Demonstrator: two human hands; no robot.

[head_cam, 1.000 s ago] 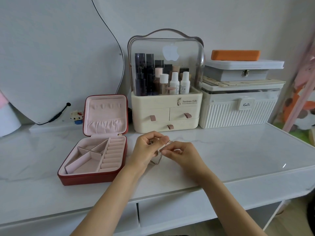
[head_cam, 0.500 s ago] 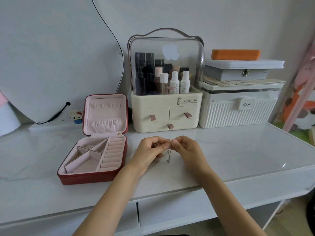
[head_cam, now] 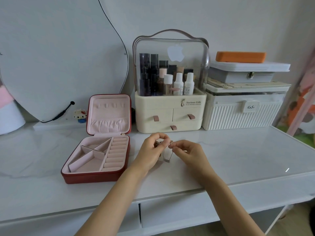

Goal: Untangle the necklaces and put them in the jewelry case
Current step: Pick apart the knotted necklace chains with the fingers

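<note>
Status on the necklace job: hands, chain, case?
Left hand and right hand both pinch the necklaces, chain loop hanging between them above the desk. Jewelry case open at left, nothing visible inside. Path clear.

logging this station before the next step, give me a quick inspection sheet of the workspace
surface: white marble-look tabletop, glossy.
job's things: necklaces off the table, thin chain hanging between the hands; red jewelry case open on the left, no jewelry seen in its pink compartments.
clutter: cosmetics organizer, white ribbed box, grey box, orange case, small toy figure.
hands: left hand and right hand both pinch the necklaces.
cables: black cable by the mirror.
surroundings: plain wall, closed drawer below.
</note>
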